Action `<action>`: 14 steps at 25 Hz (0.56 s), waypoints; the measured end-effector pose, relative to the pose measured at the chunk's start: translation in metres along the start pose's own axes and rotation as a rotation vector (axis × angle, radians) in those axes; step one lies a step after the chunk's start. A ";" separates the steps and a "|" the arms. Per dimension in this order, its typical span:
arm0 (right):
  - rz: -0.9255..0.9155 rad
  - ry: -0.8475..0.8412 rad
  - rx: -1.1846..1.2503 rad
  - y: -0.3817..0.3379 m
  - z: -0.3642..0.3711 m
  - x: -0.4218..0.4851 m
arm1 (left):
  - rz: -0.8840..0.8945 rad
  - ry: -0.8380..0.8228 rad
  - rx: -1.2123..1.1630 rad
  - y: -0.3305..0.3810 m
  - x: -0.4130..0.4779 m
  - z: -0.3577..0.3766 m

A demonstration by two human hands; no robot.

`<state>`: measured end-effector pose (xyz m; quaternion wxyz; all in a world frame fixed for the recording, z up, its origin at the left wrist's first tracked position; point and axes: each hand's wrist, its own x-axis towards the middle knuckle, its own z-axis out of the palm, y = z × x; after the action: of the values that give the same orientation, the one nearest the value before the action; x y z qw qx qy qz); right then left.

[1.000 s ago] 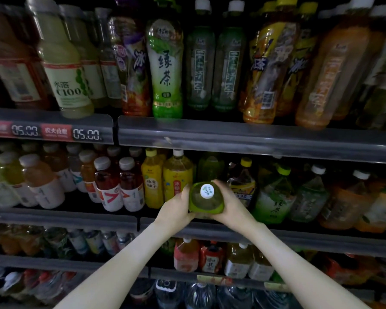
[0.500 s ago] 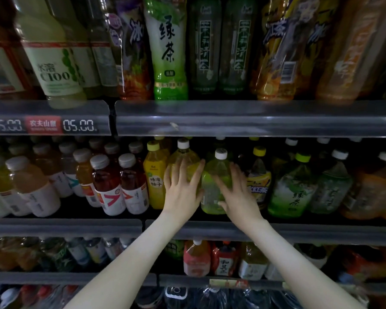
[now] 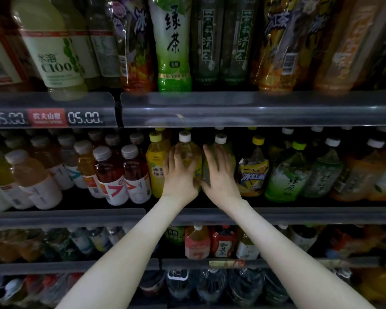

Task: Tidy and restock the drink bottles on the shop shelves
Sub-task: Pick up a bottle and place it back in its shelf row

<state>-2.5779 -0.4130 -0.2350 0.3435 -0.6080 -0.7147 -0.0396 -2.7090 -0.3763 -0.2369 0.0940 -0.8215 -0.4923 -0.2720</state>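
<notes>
Middle shelf (image 3: 299, 214), drinks bay, head view.

Item 1. Left hand (image 3: 180, 175): recorded just left of centre, laid flat on the yellow bottle (image 3: 185, 141). The fingers were held straight and spread, pointing to 12 o'clock. Nothing was gripped; the bottle's front was only pressed.

Item 2. Right hand (image 3: 221, 175): recorded at 3 o'clock of the left hand, laid flat on the green bottle (image 3: 220, 140). The fingers were likewise straight and splayed, with nothing clasped. The thumbs of both hands were seen close together at the gap between the two bottles; whether they touched could not be told.

Item 3. Yellow bottle and green bottle: both white-capped, stood upright side by side in the front row of the middle shelf, the green one at 3 o'clock of the yellow one.

Item 4. Neighbours: a yellow-cap bottle (image 3: 157, 166) was noted at 9 o'clock of the left hand, with red bottles (image 3: 112, 175) beyond it. An iced-tea bottle (image 3: 253, 172) was noted at 3 o'clock of the right hand.

Item 5. Price strip (image 3: 47, 118): fixed to the upper rail at 10 o'clock, marked 05.00.
</notes>
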 end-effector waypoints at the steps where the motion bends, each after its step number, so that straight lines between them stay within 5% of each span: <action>1: 0.039 -0.061 0.228 -0.012 -0.004 0.008 | 0.011 0.004 -0.022 -0.002 -0.005 -0.002; 3: 0.061 -0.235 0.455 -0.024 -0.009 0.022 | 0.043 0.010 -0.085 -0.007 -0.023 -0.007; 5: 0.058 -0.337 0.430 -0.029 -0.013 0.027 | 0.119 0.044 -0.254 -0.016 -0.044 -0.011; 8: 0.019 -0.248 0.180 -0.038 -0.026 0.022 | 0.203 0.134 -0.489 -0.030 -0.073 -0.013; 10: -0.136 -0.190 0.012 -0.053 -0.030 0.009 | 0.068 0.157 -0.511 -0.033 -0.073 -0.020; 14: -0.456 -0.060 -0.122 -0.057 -0.027 -0.029 | 0.018 -0.089 -0.491 -0.029 -0.062 -0.032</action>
<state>-2.6163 -0.4650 -0.2098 0.2668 -0.4513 -0.8398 -0.1413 -2.7686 -0.4224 -0.2466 -0.1279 -0.8352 -0.4078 -0.3461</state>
